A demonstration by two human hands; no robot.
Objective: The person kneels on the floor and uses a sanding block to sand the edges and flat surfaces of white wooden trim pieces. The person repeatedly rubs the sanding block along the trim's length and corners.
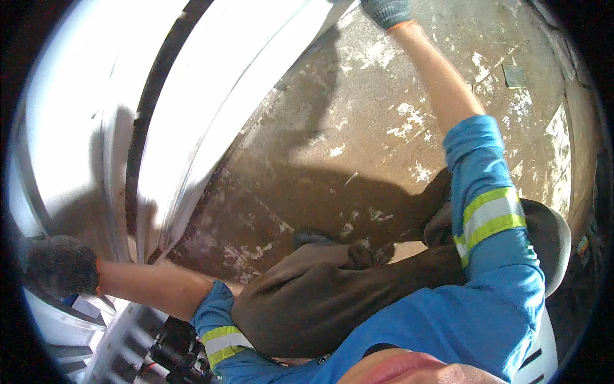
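Observation:
Long white panels (211, 83) with ridged edges run from the lower left up to the top of the view, with a dark strip (150, 115) between two of them. My left hand (62, 265), in a dark knit glove, is at the far left by the near ends of the panels. Its fingers are lost in shadow, so its grip is hidden. My right hand (386, 11), in a grey glove with an orange cuff, reaches to the top edge, close beside the far end of the nearest panel. The frame cuts off its fingers.
The brown floor (358, 160) is worn, with white paint-like patches. A small grey square piece (513, 75) lies at the right. I sit on a grey chair (553, 249). White slatted parts (121, 339) and a black device (179, 349) are at the lower left.

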